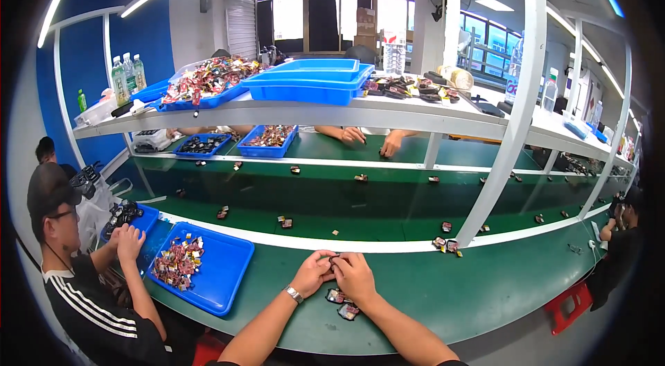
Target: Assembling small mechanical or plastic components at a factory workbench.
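Note:
Over the green bench top (443,290), my left hand (311,276) and my right hand (355,279) meet, fingers pinched together. A small dark part (334,262) shows between the fingertips of both; the fingers cover most of it. Just below my hands, two small dark-edged pieces with red and pale labels lie on the bench, the upper piece (337,295) close to my right wrist and the lower piece (348,311) nearer me. A metal-banded watch (294,294) circles my left wrist.
To my left, a blue tray (235,265) holds a heap of small red-and-yellow pieces. A co-worker (90,283) sits beyond it. Ahead, a green conveyor belt (388,210) carries scattered pieces behind a white rail. A white post (509,110) rises at right, with several pieces (447,245) by its foot.

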`<action>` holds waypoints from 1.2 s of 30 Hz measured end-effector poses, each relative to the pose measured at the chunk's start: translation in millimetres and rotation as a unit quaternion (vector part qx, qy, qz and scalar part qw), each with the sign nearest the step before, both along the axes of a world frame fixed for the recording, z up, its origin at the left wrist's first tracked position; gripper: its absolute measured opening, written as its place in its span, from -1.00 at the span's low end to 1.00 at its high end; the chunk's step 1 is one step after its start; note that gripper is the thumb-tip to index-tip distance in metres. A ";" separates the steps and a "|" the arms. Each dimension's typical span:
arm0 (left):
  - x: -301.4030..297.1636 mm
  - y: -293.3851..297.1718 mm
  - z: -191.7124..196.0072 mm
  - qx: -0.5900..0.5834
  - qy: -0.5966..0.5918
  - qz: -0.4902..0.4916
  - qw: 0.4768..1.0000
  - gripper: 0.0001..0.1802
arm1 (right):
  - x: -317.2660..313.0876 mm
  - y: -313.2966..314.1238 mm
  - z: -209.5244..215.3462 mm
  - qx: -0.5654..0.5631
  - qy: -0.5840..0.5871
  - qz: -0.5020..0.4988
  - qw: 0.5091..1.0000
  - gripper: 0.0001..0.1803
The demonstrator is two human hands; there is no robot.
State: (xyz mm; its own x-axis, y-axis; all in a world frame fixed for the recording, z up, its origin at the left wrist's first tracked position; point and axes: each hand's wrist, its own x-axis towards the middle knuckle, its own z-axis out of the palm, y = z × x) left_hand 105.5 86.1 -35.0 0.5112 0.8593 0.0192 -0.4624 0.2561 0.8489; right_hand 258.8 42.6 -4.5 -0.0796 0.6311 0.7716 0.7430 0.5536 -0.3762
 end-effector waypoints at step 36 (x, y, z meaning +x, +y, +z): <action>2.7 -4.0 5.6 0.005 0.020 0.004 1.000 -0.73 | 3.4 4.4 -5.8 0.057 -0.062 -0.006 0.996 -0.95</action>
State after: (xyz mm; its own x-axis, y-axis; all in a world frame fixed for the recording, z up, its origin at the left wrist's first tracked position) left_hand 108.3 82.1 -29.4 0.5051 0.8630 0.0064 -0.4292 0.2448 0.8694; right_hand 262.2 47.0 -10.3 -0.1715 0.5411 0.8233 0.7862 0.5788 -0.2167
